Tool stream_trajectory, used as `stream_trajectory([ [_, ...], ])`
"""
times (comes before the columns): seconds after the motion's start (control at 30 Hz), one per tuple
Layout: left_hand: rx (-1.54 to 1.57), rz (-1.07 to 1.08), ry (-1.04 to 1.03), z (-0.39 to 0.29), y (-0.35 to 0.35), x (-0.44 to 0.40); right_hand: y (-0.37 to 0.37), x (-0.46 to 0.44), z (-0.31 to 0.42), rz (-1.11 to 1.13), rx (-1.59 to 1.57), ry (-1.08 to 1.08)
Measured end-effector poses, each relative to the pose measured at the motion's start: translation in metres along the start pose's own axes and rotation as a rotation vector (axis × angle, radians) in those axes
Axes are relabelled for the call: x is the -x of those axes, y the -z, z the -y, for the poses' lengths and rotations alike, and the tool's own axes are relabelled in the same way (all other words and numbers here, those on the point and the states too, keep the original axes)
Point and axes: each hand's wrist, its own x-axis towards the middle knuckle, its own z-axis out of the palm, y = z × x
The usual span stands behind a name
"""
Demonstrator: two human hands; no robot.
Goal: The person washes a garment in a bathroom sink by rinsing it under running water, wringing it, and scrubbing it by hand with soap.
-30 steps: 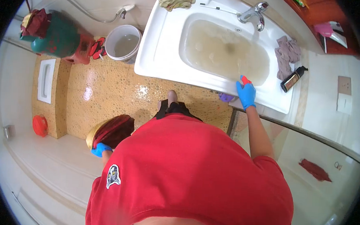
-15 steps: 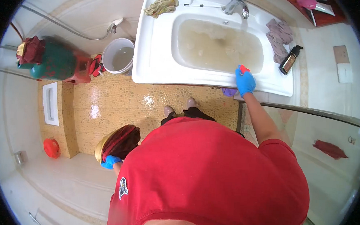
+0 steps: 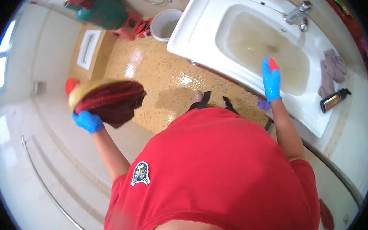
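Note:
My left hand [image 3: 88,122], in a blue glove, grips a maroon fabric piece with a gold band [image 3: 122,97] by its edge, held up over the floor on the left. It hangs in a rounded, folded shape, and I cannot tell its exact kind. My right hand [image 3: 272,81], also blue-gloved, is above the front rim of the white sink [image 3: 196,36]. A small red object [image 3: 272,64] shows at its thumb side, its kind unclear. Cloudy brownish water [image 3: 258,48] stands in the basin.
On the sink's right lie a greyish-mauve cloth [image 3: 332,70] and a dark pump bottle [image 3: 334,100]. The faucet [image 3: 299,13] is at the back. A white bucket [image 3: 166,24] and a green gas cylinder [image 3: 102,10] stand at left. Something purple [image 3: 263,104] sits below the sink.
The view has turned and shifted. My left hand has raised the maroon-and-gold fabric and brought it forward, away from my side. My right hand is still at the sink's front, with the red object.

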Motion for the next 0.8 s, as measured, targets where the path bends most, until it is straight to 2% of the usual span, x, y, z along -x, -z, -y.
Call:
stream_trajectory([
  [0.07, -0.051, 0.097, -0.084, -0.053, -0.019, -0.007, -0.017, 0.001, 0.046, 0.208, -0.352, -0.193],
  [0.1, -0.036, 0.231, -0.164, -0.076, -0.028, -0.016, -0.027, 0.004, 0.067, 0.324, -0.574, -0.315],
  [0.17, 0.014, 0.303, -0.157, -0.130, -0.054, -0.028, -0.043, 0.014, 0.106, 0.720, -0.984, -0.552],
  [0.2, -0.032, 0.389, -0.236, -0.158, -0.066, -0.029, -0.049, 0.021, 0.125, 0.906, -1.132, -0.606],
  [0.23, -0.025, 0.389, -0.136, -0.169, -0.060, -0.065, -0.052, 0.029, 0.144, 1.093, -1.277, -0.660],
  [0.3, -0.054, 0.623, -0.241, -0.211, -0.070, -0.102, -0.048, 0.039, 0.191, 1.221, -1.375, -0.751],
  [0.33, 0.022, 0.683, -0.139, -0.236, -0.086, -0.099, -0.041, 0.037, 0.217, 1.187, -1.345, -0.799],
  [0.37, -0.346, 0.773, -0.447, -0.254, -0.097, -0.100, -0.032, 0.033, 0.242, 1.149, -1.310, -0.841],
  [0.4, -0.668, 0.771, -0.796, -0.272, -0.108, -0.101, -0.024, 0.030, 0.253, 1.108, -1.271, -0.883],
  [0.47, -1.086, 0.641, -1.239, -0.301, -0.147, -0.055, -0.026, 0.003, 0.240, 1.447, -1.576, -0.704],
  [0.5, -1.105, 0.570, -1.311, -0.305, -0.163, -0.038, -0.026, -0.015, 0.233, 1.618, -1.719, -0.597],
  [0.53, -1.044, 0.557, -1.288, -0.298, -0.176, -0.026, -0.018, -0.034, 0.233, 1.792, -1.830, -0.534],
  [0.57, -0.880, 0.576, -1.151, -0.288, -0.190, -0.015, 0.000, -0.038, 0.245, 1.589, -1.695, -0.549],
  [0.63, -0.096, 0.735, -0.527, -0.250, -0.219, 0.004, 0.018, -0.043, 0.247, 1.469, -1.675, -0.433],
  [0.67, 0.213, 0.760, -0.301, -0.231, -0.235, 0.017, 0.017, -0.046, 0.246, 1.326, -1.617, -0.345],
  [0.73, 0.618, 0.840, -0.044, -0.199, -0.269, 0.053, -0.001, -0.048, 0.241, 1.033, -1.499, -0.169],
  [0.77, 0.765, 0.911, 0.052, -0.186, -0.286, 0.074, -0.002, -0.028, 0.242, 0.797, -1.514, -0.080],
  [0.8, 0.910, 1.017, 0.172, -0.173, -0.302, 0.096, -0.017, -0.030, 0.236, 0.720, -1.547, -0.053],
])
